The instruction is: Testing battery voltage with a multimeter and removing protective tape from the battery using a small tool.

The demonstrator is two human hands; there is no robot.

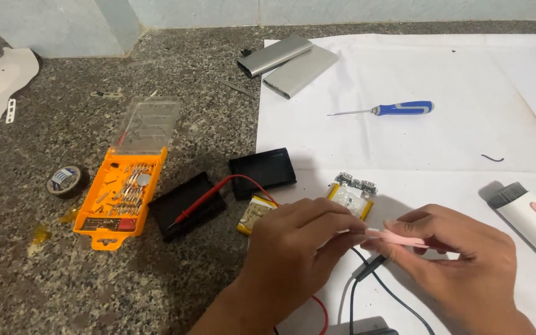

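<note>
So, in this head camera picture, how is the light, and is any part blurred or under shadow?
Head view: soft, even light, no strong glare on the white paper; the left hand and right hand look slightly soft; they throw a dim shadow on the paper near the circuit board; the blue screwdriver and orange bit case are sharp.

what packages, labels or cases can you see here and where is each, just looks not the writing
Bit case: left on the stone counter, orange tray, clear lid hinged open.
Tape roll: left of the bit case, dark ring with a blue and white label.
Two metal shells: top centre at the white paper's edge, flat, silver-grey.
Two black covers: centre, flat rectangles.
No screens or signs.
</note>
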